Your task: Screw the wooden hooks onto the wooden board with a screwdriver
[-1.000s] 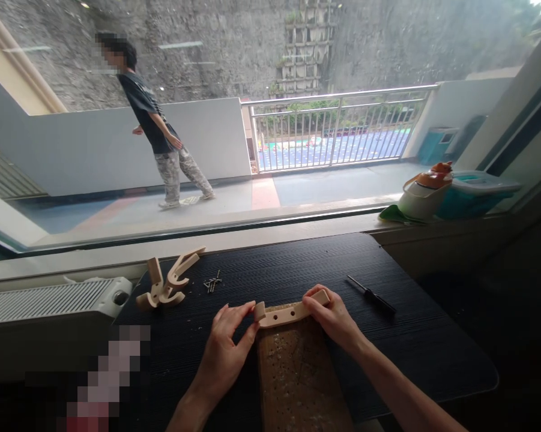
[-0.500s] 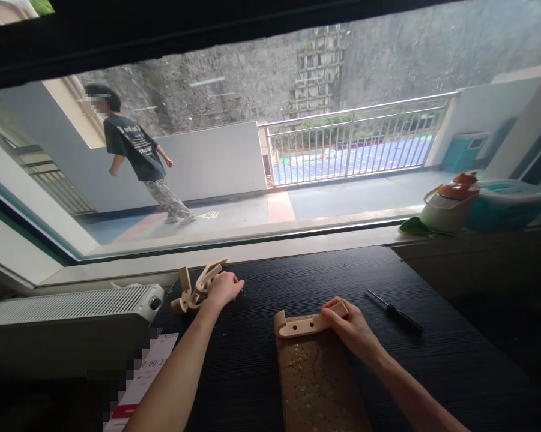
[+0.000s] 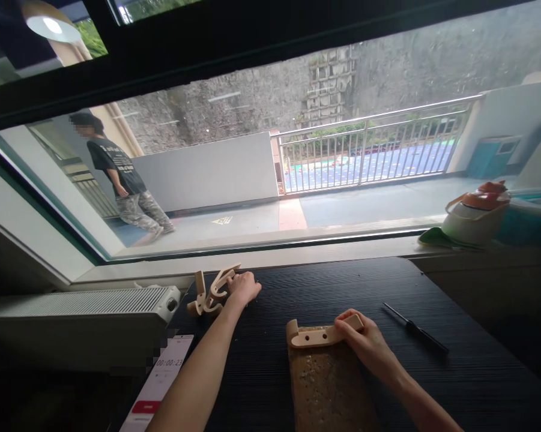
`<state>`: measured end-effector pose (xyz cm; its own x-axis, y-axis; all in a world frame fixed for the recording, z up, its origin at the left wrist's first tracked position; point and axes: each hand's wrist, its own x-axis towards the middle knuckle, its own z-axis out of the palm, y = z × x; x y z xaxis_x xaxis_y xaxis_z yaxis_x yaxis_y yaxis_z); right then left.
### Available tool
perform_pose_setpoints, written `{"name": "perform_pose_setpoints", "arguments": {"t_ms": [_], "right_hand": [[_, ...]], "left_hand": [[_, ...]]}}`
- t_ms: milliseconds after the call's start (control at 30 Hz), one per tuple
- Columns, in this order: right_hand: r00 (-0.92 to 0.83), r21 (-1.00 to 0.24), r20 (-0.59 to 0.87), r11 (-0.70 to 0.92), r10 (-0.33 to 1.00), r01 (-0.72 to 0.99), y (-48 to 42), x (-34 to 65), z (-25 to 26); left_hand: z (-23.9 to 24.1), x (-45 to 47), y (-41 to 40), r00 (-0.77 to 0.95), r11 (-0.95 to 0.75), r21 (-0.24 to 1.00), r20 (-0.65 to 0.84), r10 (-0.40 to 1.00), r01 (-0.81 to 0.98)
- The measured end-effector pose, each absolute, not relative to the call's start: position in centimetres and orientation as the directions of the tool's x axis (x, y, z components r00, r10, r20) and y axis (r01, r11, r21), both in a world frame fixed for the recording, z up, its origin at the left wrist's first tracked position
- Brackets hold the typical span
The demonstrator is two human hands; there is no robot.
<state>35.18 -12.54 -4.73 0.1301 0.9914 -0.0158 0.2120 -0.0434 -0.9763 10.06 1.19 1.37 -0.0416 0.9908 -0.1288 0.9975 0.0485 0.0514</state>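
Observation:
My right hand [image 3: 365, 340] pinches one end of a pale wooden hook [image 3: 314, 339] with two dark holes in its side. That hook lies across the far end of a worn brown wooden board [image 3: 328, 384], which is pocked with small holes. At the far left of the black table, my left hand [image 3: 245, 288] is closed beside a pile of similar wooden hooks [image 3: 215, 295]. Its fingertips point away from me, so whatever they grip is hidden. To the right of my right hand, a black-handled screwdriver [image 3: 418, 332] rests on the table.
A phone [image 3: 166, 372] with a running timer lies near my left forearm. A white radiator [image 3: 130, 303] borders the table's left side. On the sill to the right stand an orange-topped jug [image 3: 475, 216] and a teal box [image 3: 529, 219]. Beyond the window walks a person [image 3: 121, 174].
The view has shifted, so the table appears further right. My right hand still holds the hook on the board, and my left hand stays by the pile. The person outside has walked on leftward.

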Motion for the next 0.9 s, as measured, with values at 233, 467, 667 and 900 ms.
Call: {"name": "perform_pose_setpoints", "arguments": {"t_ms": [233,467,667,900], "right_hand": [[0.130,-0.975,0.007,-0.023,0.992,0.223,-12.4,35.5,-4.9],[0.165,-0.975,0.025,-0.012,0.986,0.221,-12.5,35.1,-3.7],[0.189,-0.979,0.028,-0.011,0.982,0.205,-12.6,35.0,-3.6],[0.190,-0.982,0.056,0.021,0.980,0.185,-12.6,35.0,-3.9]], "left_hand": [[6.1,13.3,-3.5,0.279,-0.294,0.260,0.094,0.956,0.920],[8.4,16.1,-7.3,0.508,-0.534,0.361,0.173,0.844,0.765],[7.4,18.1,-8.8,0.679,-0.675,0.300,0.108,0.726,0.675],[4.4,19.5,-9.2,0.746,-0.732,0.199,0.008,0.666,0.652]]}}
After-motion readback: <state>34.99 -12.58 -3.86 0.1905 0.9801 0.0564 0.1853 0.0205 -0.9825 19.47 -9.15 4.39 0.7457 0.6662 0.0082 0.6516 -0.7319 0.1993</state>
